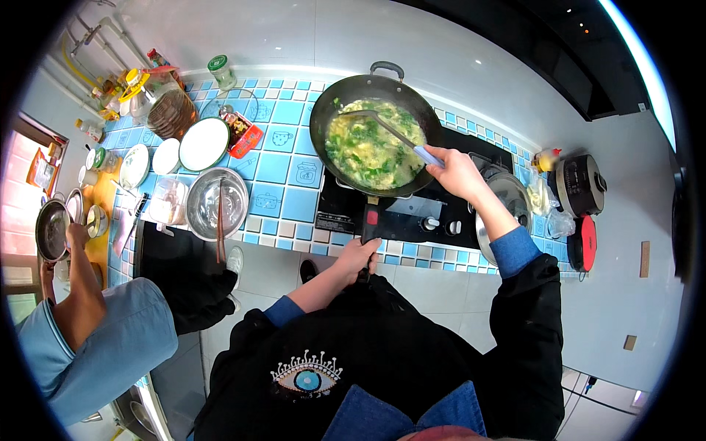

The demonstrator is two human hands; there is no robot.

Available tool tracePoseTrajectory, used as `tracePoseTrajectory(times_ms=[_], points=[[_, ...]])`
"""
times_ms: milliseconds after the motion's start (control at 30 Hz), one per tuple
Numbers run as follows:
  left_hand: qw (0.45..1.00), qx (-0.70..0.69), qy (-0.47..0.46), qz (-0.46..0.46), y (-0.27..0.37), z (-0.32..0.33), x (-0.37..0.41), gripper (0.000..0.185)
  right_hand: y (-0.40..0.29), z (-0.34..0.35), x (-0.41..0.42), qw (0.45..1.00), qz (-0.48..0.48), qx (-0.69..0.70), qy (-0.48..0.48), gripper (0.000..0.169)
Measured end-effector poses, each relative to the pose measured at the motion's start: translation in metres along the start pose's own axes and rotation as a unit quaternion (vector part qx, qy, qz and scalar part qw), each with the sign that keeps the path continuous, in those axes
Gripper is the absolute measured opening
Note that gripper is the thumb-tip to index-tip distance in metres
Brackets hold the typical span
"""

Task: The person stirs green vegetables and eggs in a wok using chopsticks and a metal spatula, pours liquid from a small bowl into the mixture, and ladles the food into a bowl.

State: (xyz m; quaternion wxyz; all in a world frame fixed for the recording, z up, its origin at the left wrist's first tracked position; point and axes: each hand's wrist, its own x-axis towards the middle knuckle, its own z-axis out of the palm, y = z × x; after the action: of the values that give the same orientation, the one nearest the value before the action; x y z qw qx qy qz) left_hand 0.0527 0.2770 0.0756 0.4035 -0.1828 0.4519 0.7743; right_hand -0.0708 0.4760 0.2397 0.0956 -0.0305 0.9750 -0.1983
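Observation:
A dark wok (378, 132) sits on the black gas hob (408, 220), holding a soupy mix of egg and chopped greens (375, 143). My left hand (358, 259) grips the wok's long black handle (370, 218) near its end. In my right hand (452, 171) is a spatula (400, 135) with a pale blue-grey handle; its dark head rests at the upper left of the food, inside the wok. A second loop handle (387, 67) stands at the wok's far rim.
Left of the hob are a steel bowl (204, 204) with chopsticks (221, 220), plates (204, 144) and a glass lid (229, 105). Another person (105, 342) at the far left holds a pan (53, 230). Rightward lie a steel lid (504, 204) and an electric cooker (579, 184).

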Motion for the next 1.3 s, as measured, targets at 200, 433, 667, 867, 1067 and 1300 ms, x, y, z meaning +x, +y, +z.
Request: tracePoseTrajectory(times_ms=[200, 433, 667, 867, 1067, 1300], points=[[1.000, 0.007, 0.004, -0.007, 0.001, 0.002, 0.000, 0.023, 0.001, 0.026, 0.018, 0.996, -0.067, -0.064, 0.008, 0.043], [1.000, 0.013, 0.000, -0.009, 0.001, 0.001, -0.002, 0.023, 0.012, 0.010, 0.013, 0.927, 0.141, 0.334, -0.100, 0.039], [1.000, 0.003, 0.009, -0.007, 0.002, 0.002, -0.001, 0.022, 0.006, 0.010, 0.022, 0.996, -0.036, -0.085, 0.009, 0.042], [1.000, -0.008, -0.003, -0.013, 0.001, 0.003, -0.001, 0.022, 0.015, 0.015, 0.033, 0.999, 0.024, 0.035, -0.025, 0.042], [1.000, 0.003, 0.007, -0.005, 0.002, 0.003, -0.001, 0.023, 0.024, -0.002, 0.012, 0.999, 0.022, 0.032, 0.004, 0.042], [1.000, -0.003, 0.007, -0.009, 0.001, 0.002, -0.002, 0.023, 0.008, 0.014, 0.023, 0.990, -0.038, -0.138, -0.015, 0.042]])
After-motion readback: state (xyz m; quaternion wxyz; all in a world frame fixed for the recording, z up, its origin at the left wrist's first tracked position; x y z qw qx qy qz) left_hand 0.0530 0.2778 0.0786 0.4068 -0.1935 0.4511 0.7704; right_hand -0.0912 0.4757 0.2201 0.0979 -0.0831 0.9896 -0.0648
